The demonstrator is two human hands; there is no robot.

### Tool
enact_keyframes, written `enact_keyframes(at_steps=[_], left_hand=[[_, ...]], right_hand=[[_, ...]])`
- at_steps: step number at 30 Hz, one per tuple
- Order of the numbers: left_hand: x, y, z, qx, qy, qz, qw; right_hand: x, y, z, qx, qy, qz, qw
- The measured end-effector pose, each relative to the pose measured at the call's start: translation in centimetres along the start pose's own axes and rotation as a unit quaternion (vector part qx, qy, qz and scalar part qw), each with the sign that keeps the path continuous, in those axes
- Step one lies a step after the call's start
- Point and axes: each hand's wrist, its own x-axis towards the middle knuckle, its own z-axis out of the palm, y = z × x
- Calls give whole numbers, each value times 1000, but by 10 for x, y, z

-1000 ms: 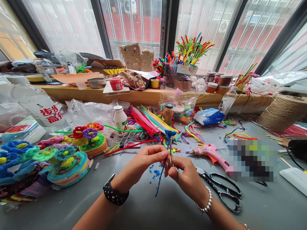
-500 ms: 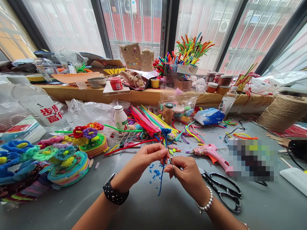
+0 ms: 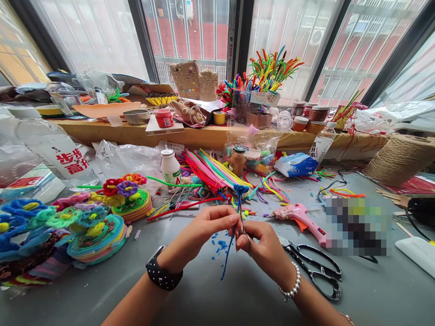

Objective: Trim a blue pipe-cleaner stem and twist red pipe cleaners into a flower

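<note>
My left hand (image 3: 214,225) pinches a blue pipe cleaner (image 3: 226,262), whose lower end dangles over the table and whose top carries a blue tuft (image 3: 240,188). My right hand (image 3: 263,244) is closed around small metal scissors (image 3: 250,248); a curved handle loop shows at its fingers. Their thin blades point up alongside the stem, close under the tuft. Both hands nearly touch, and the fingers partly hide the blades. Below them, blue fuzz clippings (image 3: 222,245) are scattered on the grey table (image 3: 200,294).
Large black-handled scissors (image 3: 319,269) and a pink glue gun (image 3: 302,219) lie to the right. Pipe-cleaner flowers (image 3: 86,217) crowd the left. Behind my hands are bundled pipe cleaners (image 3: 212,172), a white bottle (image 3: 170,170) and a brown jar (image 3: 237,160).
The blue tuft has shifted slightly right, and the stem now leans more, its lower end swinging left. The scissors and right hand have turned a little; both grips stay the same.
</note>
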Motion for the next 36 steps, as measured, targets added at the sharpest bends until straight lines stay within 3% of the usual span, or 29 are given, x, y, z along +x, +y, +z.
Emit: enact_keyframes(at_steps=[9,36], left_hand=[[2,0,-2,11,13,-2,1000],[0,1,1,-6,15,-8,1000]], right_hand=[[1,0,-1,-4,25,16,1000],[1,1,-6,-45,-45,-31,997]])
